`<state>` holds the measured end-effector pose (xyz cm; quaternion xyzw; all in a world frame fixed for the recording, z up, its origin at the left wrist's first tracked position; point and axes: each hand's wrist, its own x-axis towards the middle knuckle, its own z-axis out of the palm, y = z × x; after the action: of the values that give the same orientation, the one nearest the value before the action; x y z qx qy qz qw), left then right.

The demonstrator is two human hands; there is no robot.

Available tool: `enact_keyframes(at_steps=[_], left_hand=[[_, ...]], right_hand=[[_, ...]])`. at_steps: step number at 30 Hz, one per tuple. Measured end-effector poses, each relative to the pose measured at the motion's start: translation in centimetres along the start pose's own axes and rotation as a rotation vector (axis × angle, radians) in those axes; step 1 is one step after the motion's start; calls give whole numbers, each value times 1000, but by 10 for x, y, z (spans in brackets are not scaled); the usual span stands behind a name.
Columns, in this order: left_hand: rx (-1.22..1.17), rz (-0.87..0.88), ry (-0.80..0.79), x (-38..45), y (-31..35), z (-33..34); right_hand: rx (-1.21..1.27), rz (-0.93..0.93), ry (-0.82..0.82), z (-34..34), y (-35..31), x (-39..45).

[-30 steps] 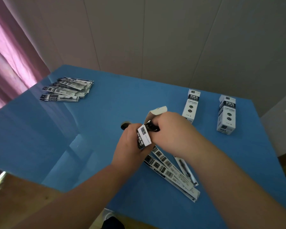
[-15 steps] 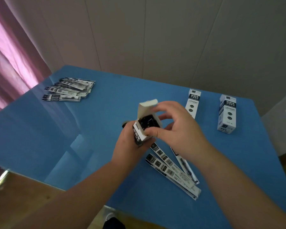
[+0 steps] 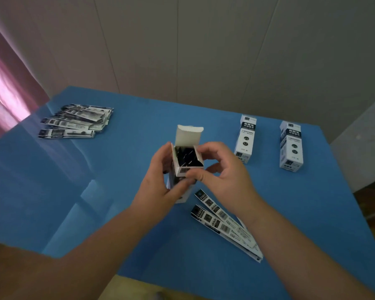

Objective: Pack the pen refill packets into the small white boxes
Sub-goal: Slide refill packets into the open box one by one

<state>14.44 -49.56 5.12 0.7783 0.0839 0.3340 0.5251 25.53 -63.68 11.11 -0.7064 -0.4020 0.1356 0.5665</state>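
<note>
Loose refill packets [image 3: 225, 224] lie nearest me at 5 o'clock. My left hand [image 3: 158, 187] grips the open white box [image 3: 185, 165] at centre; my right hand [image 3: 221, 176] pinches its rim. Two closed boxes [image 3: 246, 138] stand at 2 o'clock, a packet pile [image 3: 76, 121] at 10.

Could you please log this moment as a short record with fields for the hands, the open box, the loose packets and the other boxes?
left hand: grips the open box by its side, upright
right hand: pinches the box's near top edge
open box: lid flap up, dark contents inside
near packets: flat on the table, under the right wrist
far pile: packets at the table's far left
closed boxes: two, standing far right
</note>
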Motion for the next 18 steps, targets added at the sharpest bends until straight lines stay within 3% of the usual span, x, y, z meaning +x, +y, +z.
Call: enact_keyframes(at_steps=[4,8,15,18], left_hand=[[20,133,21,5,-2,-9],[-8,107,-22,18,0,-18],[7,197,-116,33,-6,-37],[-7,177,-165,39,-5,-42]], right_hand=[[-19,24,45,7,2,7],[-24,33,73,16,1,15],[-22,-140,90,24,-2,22],[102,-114,137,25,-5,19]])
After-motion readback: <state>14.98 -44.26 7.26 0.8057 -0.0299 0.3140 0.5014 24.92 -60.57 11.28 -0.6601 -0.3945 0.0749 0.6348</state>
